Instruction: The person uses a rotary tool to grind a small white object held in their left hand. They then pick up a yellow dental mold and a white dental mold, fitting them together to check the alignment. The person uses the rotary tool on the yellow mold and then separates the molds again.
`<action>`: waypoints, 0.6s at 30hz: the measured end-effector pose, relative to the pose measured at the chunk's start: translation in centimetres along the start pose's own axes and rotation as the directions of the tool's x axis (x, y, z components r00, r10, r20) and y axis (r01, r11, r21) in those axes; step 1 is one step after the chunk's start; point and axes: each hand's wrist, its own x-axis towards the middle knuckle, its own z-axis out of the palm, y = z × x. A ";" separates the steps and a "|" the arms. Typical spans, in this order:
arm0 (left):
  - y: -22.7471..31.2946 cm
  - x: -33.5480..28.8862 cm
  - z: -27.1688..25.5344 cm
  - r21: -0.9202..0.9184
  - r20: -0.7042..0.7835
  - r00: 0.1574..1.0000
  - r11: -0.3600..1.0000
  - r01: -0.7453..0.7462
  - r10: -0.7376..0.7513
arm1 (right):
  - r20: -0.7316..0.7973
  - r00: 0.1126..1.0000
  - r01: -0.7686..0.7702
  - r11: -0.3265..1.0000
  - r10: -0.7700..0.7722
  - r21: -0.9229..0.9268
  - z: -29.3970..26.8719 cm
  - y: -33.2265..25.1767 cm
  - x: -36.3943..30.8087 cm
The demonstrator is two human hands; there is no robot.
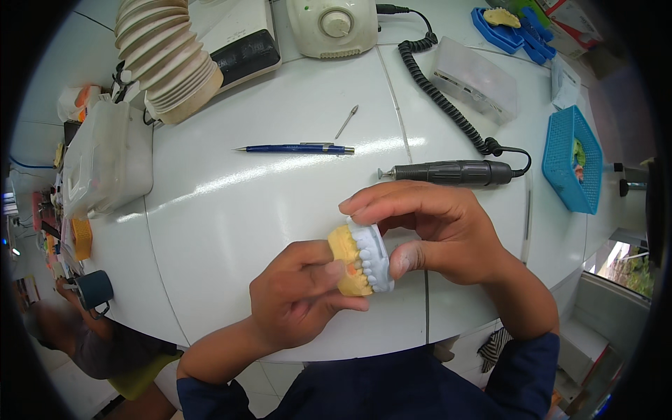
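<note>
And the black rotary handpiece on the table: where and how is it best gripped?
Probably mid-barrel, from above and the person's near side. The black rotary handpiece lies crosswise, its thick body exposed, with a metal bit at the left end and the cord joining at the right. The right hand is nearest, but it's holding the dental model.

Under the grip extends a glossy white worktable (203, 238), divided by thin seams (428, 311). Beyond the grip, bright light streaks (280, 162) reflect on its surface. On the near side of the grip, below the table, there is a pale tiled floor (269, 381). Nearer and far left, a yellow-green seat (143, 378) shows partly. Far right of the grip, a window (621, 260) shows green leaves (638, 276) in daylight.
</note>
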 end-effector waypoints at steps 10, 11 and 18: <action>1.7 0.5 -1.1 -0.192 0.245 0.964 0.969 0.154 -0.105 | 0.214 0.974 -0.120 0.976 0.080 0.180 -0.3 0.0 -0.1; 2.0 0.4 -1.1 -0.226 0.259 0.956 0.953 0.201 -0.140 | 0.245 0.966 -0.136 0.972 0.086 0.193 -0.4 -0.1 0.0; 2.7 0.2 -0.1 -0.067 0.173 0.984 0.996 0.060 -0.048 | 0.351 0.935 -0.121 0.978 0.054 0.172 -0.7 0.3 0.3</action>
